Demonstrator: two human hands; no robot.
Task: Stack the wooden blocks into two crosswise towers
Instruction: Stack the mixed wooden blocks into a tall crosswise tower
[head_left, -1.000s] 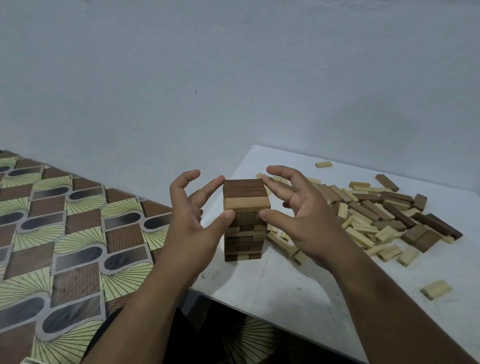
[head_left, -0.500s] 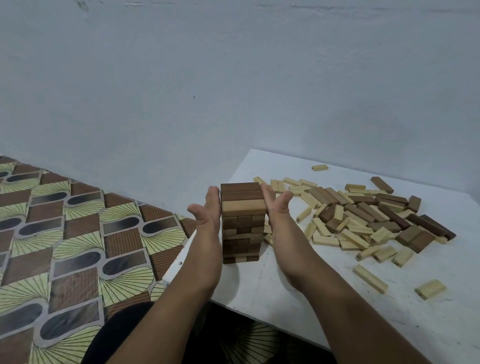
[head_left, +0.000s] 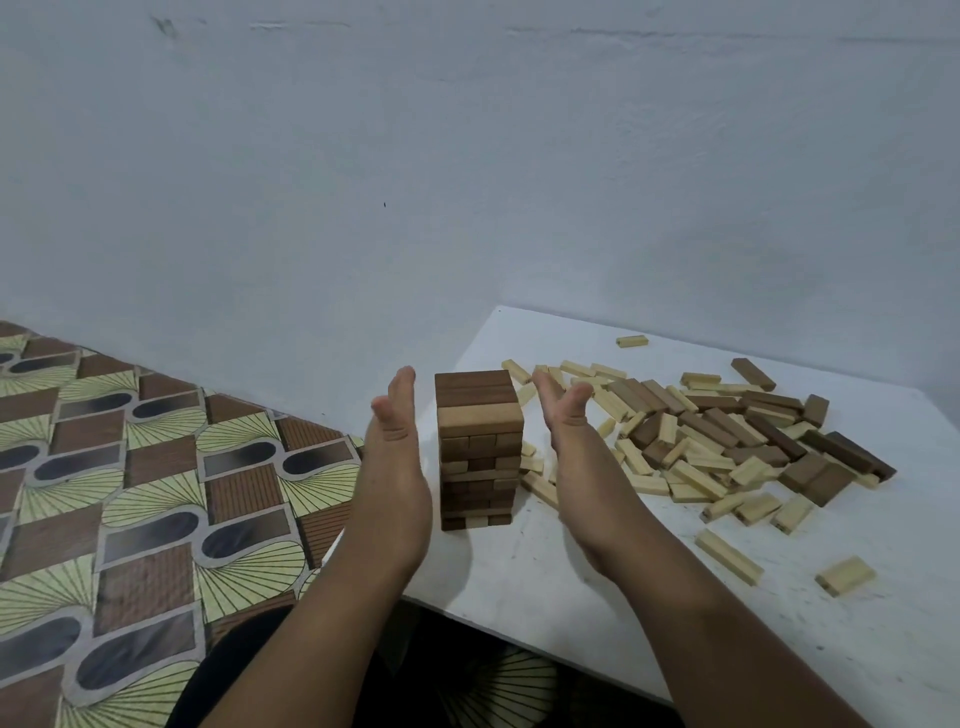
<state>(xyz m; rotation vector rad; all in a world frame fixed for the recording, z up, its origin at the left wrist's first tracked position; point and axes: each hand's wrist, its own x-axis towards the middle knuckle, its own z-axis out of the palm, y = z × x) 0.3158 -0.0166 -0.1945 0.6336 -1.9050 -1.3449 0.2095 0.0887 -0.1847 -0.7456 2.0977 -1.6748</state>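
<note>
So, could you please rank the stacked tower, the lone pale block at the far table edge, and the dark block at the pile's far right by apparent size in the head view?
1. Stacked tower, clearly largest.
2. Dark block at the pile's right end.
3. Lone pale block, smallest, though it lies farthest from the camera, so its true size may match.

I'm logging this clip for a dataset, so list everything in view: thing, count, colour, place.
tower: one, dark and light brown crosswise layers, near the table's left edge, between the hands.
loose blocks: a scattered pile, too many to count, pale and dark brown, right of the tower.
stray blocks: a few, pale, apart from the pile toward the table's near right and far side.
table: one, white, scuffed, right half of view.
floor covering: one, patterned brown, yellow and dark, left.
wall: pale blue-grey, behind.
left hand: fingers straight, beside the tower's left face, not touching.
right hand: fingers straight, beside the tower's right face, not touching.
</note>
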